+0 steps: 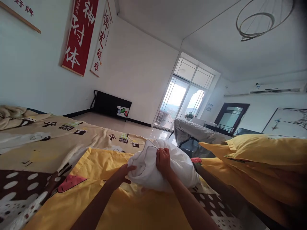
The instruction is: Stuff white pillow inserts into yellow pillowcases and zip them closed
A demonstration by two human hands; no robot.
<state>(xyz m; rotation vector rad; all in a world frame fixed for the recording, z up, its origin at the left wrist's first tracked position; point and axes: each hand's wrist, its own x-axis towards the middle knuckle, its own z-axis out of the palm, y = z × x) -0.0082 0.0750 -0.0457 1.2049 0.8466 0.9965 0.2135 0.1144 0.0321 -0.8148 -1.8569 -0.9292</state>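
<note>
A white pillow (pixel 179 163), bunched and folded at its left end, lies over a yellow cloth (pixel 144 210) on the bed. My right hand (pixel 163 162) is closed on the top of the pillow, its fingers curled into the white fabric. At the pillow's left end is my left hand (pixel 122 176), its fingers apart and touching the folded edge, with the thumb against the fabric. The yellow cloth spreads beneath both forearms and shows a red printed patch on its left part.
A patterned blanket (pixel 96 134) covers the bed. Yellow pillows and bedding (pixel 261 150) are piled at the right. Beyond the bed stand a covered table (pixel 196 127) and a black folded frame (pixel 107 103) by the wall.
</note>
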